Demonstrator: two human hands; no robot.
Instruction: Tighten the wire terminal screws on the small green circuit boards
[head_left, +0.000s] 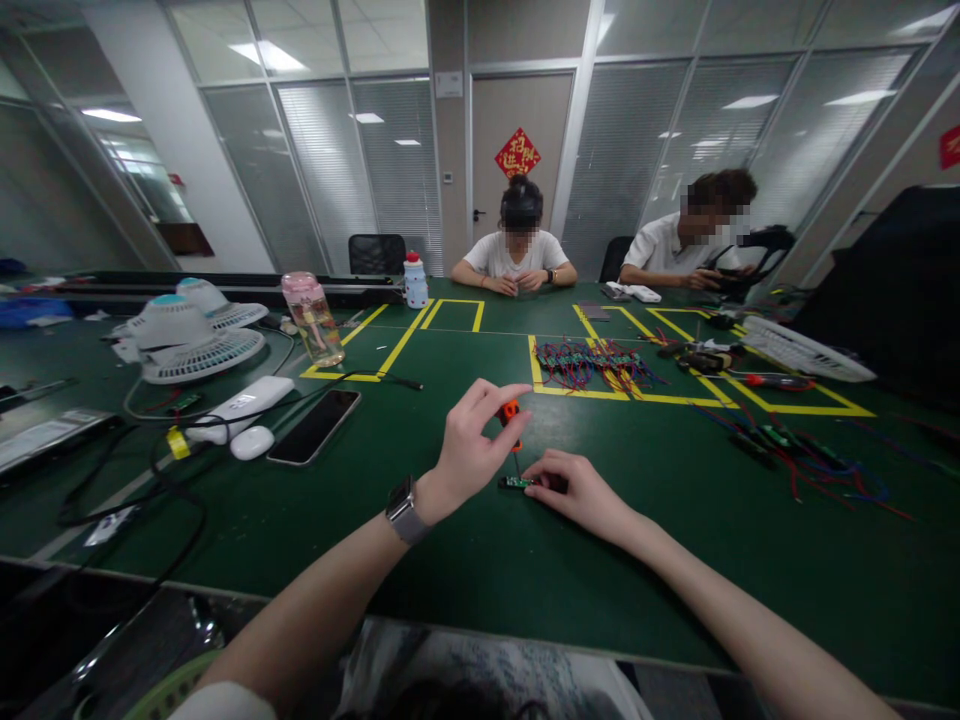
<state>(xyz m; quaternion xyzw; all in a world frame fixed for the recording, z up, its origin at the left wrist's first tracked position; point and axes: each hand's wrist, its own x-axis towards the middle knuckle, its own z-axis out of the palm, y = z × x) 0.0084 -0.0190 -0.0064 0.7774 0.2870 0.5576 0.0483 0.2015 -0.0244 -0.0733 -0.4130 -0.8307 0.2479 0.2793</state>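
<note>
Plastic on the screwdriver (511,411) handle, metal down its shaft (517,464). Smooth, matt finish on the tabletop (525,580). Glossy glass across the smartphone (315,428); smooth plastic over the desk fans (171,328); thin plastic coating along the wires (592,365).

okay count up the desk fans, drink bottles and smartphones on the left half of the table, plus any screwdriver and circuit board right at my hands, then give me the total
Desk fans: 2
Drink bottles: 2
Smartphone: 1
Screwdriver: 1
Circuit board: 1
Total: 7
</note>
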